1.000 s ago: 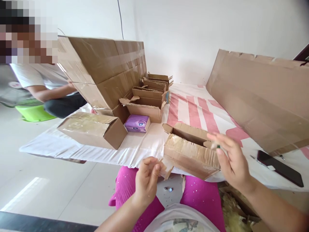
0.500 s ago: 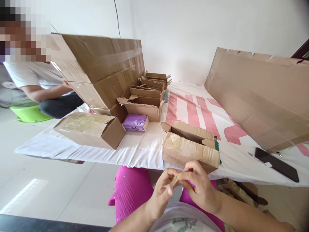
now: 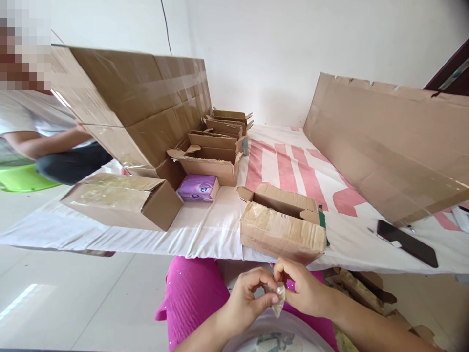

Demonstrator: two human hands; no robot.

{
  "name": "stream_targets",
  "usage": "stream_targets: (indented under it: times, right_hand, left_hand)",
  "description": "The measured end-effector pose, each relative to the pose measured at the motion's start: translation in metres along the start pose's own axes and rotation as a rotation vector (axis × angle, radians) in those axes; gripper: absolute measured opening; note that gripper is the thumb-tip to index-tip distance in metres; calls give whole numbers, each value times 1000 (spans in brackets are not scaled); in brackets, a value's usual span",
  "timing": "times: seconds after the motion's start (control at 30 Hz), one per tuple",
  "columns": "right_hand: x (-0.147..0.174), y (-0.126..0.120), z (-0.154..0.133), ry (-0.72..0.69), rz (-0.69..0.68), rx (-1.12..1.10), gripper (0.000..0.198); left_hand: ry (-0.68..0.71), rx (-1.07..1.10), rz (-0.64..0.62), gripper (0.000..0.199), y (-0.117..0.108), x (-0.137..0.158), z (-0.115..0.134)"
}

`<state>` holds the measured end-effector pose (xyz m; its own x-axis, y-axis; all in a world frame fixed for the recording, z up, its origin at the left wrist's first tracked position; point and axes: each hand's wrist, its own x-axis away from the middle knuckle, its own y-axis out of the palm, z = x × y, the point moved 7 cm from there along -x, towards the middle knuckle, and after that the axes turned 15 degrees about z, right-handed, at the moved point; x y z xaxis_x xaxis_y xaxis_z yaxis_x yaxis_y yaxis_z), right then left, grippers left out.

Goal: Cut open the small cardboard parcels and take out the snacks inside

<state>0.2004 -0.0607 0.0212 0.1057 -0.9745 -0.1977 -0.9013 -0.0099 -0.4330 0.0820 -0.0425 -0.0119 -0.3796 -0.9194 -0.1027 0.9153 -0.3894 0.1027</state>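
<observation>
A small crumpled piece of yellowish clear tape [image 3: 279,302] is pinched between the thumb and index finger of my left hand [image 3: 247,299], above my lap. My right hand [image 3: 303,289] is closed at the tape's upper end, its bent fingers meeting those of the left; its exact fingertip contact is partly hidden. Just beyond my hands, at the table's near edge, stands a cardboard box [image 3: 282,230] with its top flaps raised and tape across its near side.
At left lie a taped-up box [image 3: 120,200] and a purple tissue pack [image 3: 198,188]. Several open boxes [image 3: 214,159] line a tall stack of cartons [image 3: 146,98]. A large cardboard sheet [image 3: 384,146] leans at right near a phone [image 3: 406,243]. Another person [image 3: 44,132] sits far left.
Both hands have lowered slightly, and the tape piece now hangs down from the left fingers. The view has shifted, moving the table and boxes a little left.
</observation>
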Motion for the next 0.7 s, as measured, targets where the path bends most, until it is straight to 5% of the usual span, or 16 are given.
stream_targets:
  times: [0.17, 0.33, 0.43, 0.5, 0.6, 0.7]
  right_hand:
    - [17, -1, 22, 144, -126, -118, 37]
    - [42, -11, 65, 346, -37, 1, 8]
    - [61, -51, 108, 352, 10, 230, 8]
    - [82, -91, 150, 390, 112, 410, 14]
    - [128, -137, 216, 475, 222, 688, 17]
    - [178, -139, 258, 549, 254, 813, 18]
  left_hand:
    - [-80, -175, 150, 22, -3, -3, -28]
    - [-92, -233, -228, 29, 29, 4, -37]
    - [28, -247, -373, 41, 34, 5, -27]
    - [78, -238, -312, 39, 23, -2, -18]
    - [278, -278, -43, 20, -9, -17, 6]
    - [568, -361, 274, 7, -42, -28, 40]
